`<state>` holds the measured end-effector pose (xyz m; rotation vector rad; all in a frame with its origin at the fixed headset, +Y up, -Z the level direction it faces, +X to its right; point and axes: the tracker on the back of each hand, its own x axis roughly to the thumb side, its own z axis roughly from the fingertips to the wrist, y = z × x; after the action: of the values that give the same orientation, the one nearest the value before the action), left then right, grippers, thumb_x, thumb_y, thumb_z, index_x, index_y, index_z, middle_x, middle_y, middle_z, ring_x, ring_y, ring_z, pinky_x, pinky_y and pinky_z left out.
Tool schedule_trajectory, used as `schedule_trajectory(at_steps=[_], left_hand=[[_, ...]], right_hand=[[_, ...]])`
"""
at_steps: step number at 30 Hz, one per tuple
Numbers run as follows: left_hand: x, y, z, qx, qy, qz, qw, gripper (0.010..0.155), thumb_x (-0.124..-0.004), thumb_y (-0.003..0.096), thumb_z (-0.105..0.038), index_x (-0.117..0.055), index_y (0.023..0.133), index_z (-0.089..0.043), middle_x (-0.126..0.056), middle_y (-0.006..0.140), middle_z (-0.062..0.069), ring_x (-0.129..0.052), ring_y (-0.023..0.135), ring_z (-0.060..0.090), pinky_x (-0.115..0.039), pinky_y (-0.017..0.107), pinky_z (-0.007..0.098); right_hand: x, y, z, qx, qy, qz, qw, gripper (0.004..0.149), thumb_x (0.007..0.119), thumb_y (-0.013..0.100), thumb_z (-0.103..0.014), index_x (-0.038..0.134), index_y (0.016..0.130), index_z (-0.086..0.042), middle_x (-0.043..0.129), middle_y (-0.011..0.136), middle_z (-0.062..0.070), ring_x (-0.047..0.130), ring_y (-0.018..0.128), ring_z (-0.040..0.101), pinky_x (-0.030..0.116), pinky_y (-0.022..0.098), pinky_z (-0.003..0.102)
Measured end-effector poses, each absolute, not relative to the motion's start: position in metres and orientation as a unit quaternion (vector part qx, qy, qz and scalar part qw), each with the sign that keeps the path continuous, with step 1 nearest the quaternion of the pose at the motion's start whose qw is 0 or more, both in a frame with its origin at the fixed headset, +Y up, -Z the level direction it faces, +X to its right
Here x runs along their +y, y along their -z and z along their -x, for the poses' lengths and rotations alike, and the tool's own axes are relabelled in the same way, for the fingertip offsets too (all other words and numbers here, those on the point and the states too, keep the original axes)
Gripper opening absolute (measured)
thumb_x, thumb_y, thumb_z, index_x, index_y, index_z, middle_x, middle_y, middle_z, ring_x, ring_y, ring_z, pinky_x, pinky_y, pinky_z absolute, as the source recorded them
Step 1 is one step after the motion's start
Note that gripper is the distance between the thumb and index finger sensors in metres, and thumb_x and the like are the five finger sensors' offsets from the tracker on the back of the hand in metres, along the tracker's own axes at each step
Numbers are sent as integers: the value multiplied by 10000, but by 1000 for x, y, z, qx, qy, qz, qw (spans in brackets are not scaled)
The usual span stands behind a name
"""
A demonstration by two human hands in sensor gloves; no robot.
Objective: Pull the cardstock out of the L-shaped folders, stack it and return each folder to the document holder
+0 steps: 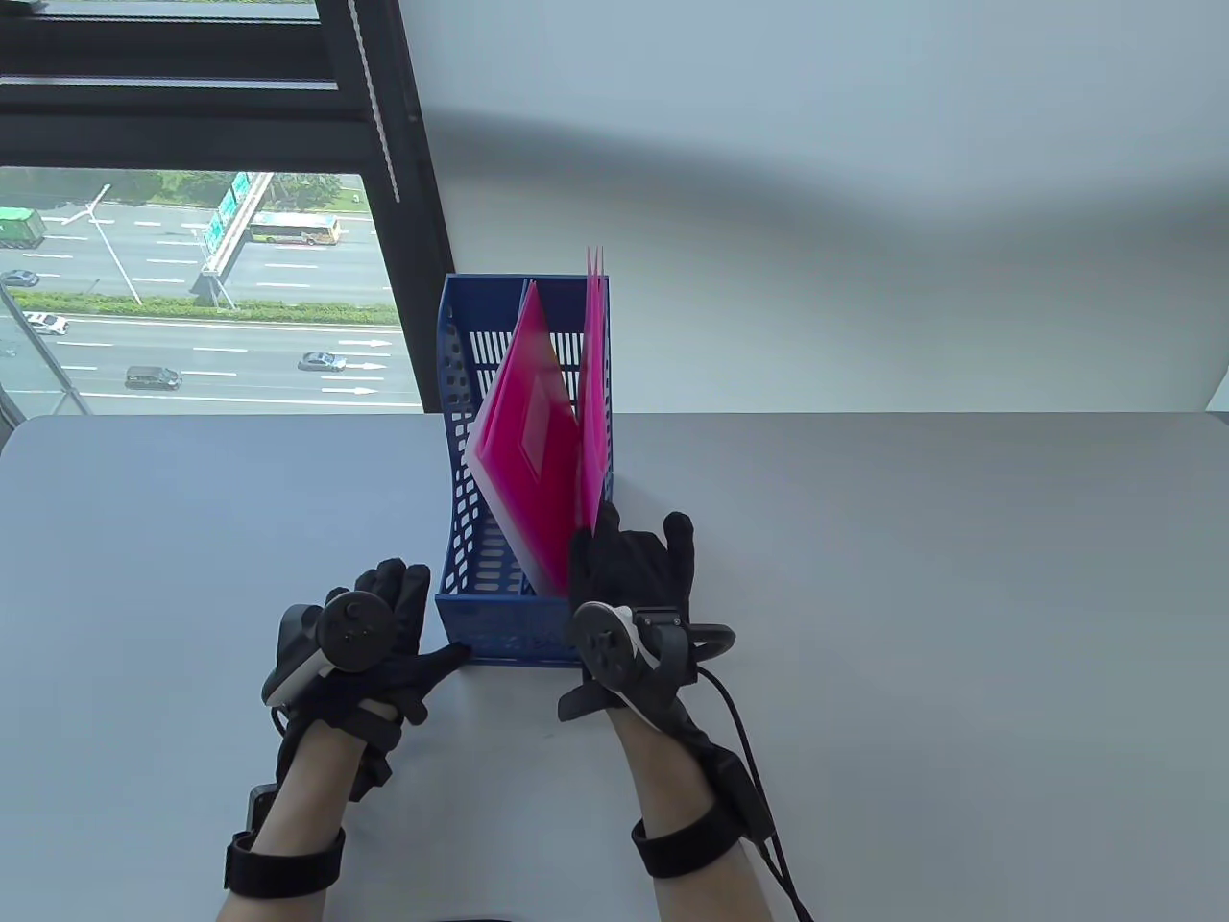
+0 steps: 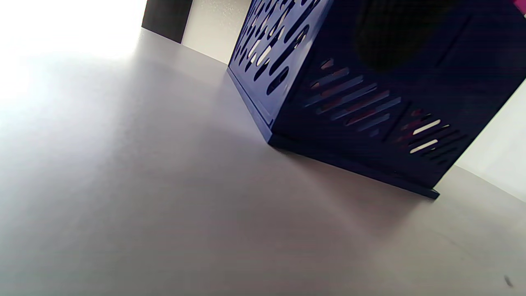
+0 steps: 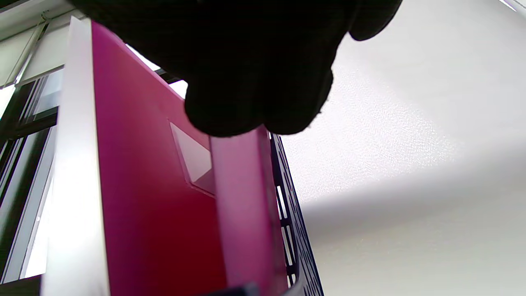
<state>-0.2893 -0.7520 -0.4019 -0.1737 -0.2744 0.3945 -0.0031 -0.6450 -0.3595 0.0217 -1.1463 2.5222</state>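
The left hand (image 1: pixel 379 639) rests open against the blue holder's (image 1: pixel 459 461) front corner, while the right hand (image 1: pixel 629 586) reaches in, fingers pinching a pink folder (image 1: pixel 593 384) standing inside.

**Room and surroundings**

Pale grey table (image 1: pixel 912 595), matte, its far edge against a plain white wall (image 1: pixel 816 192). Window (image 1: pixel 192 240) at upper left with dark frame. Outside, seen from high up: a multi-lane road (image 1: pixel 192 355) with cars, a green verge, an overhead sign gantry. Daylight enters from the left; soft shadow crosses the wall.
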Motion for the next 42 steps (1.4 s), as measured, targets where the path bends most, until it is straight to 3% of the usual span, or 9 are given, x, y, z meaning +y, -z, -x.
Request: schedule_trajectory(at_steps=[16, 25, 28, 33, 37, 42], left_hand=[[-740, 400, 299, -133, -211, 63, 966, 932, -712, 581, -651, -176, 1152, -145, -45, 1137, 108, -97, 1092, 430, -61, 709, 639], [-701, 386, 295, -170, -254, -33, 952, 920, -715, 584, -646, -221, 1162, -127, -90, 1150, 130, -139, 1077, 468, -73, 708, 645], [-675, 372, 282, -214, -278, -106, 930, 884, -720, 583, -640, -304, 1172, -128, -216, 1170, 143, -194, 1076, 481, -90, 714, 647], [-642, 344, 251, -279, -270, -182, 903, 784, -739, 571, -647, -519, 1157, -175, -602, 1112, 115, -397, 1078, 471, -159, 738, 652], [-635, 329, 225, -319, -294, -206, 877, 789, -762, 557, -656, -550, 1146, -176, -715, 1044, 101, -506, 1058, 455, -195, 753, 658], [-633, 317, 207, -302, -234, -247, 891, 795, -762, 558, -644, -551, 1133, -138, -785, 977, 90, -598, 1019, 445, -241, 761, 657]], right_hand=[[-594, 313, -2, -478, -850, -33, 219, 438, 858, 555, -480, 874, 855, -161, 1032, 504, -110, 1010, 584, 116, 542, 774, 486], [-571, 293, -9, -465, -849, -40, 249, 438, 877, 547, -464, 903, 824, -127, 1045, 469, -94, 1026, 542, 134, 556, 763, 500], [-567, 289, -10, -455, -850, -44, 262, 440, 880, 547, -461, 909, 819, -115, 1049, 462, -88, 1030, 532, 141, 559, 759, 506], [-562, 280, -8, -449, -847, -58, 278, 448, 877, 549, -462, 911, 811, -99, 1050, 451, -90, 1037, 517, 141, 556, 758, 508], [-561, 275, 0, -436, -847, -77, 293, 457, 874, 551, -463, 905, 814, -90, 1052, 457, -94, 1041, 518, 140, 556, 756, 515], [-563, 268, 12, -422, -846, -104, 309, 466, 870, 555, -471, 899, 817, -86, 1052, 463, -102, 1046, 519, 134, 568, 751, 522]])
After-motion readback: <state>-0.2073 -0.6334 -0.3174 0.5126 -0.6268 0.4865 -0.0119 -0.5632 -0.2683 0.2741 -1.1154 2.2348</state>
